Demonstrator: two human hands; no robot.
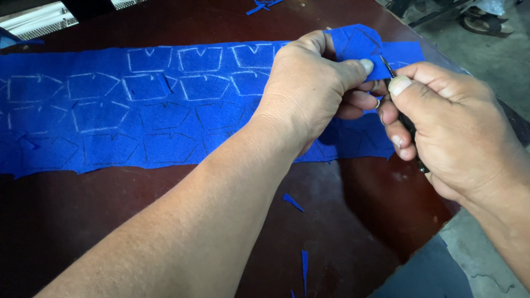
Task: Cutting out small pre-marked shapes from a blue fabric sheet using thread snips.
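Head view: our left hand (pixel 309 94) pinches the blue fabric strip (pixel 165 110) up off the dark counter (pixel 353 221), so scissors (pixel 406 124) gripped in our right hand (pixel 447 127) reach its edge.

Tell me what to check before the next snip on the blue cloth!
1. Left hand pinches the blue cloth edge: ok.
2. Right hand grips the scissors: ok.
3. Blade tip meets the cloth: ok.
4. Left fingertips away from the blade: not ok, very close.
5. Chalk outlines visible: ok.
6. Blades open or closed: cannot tell.
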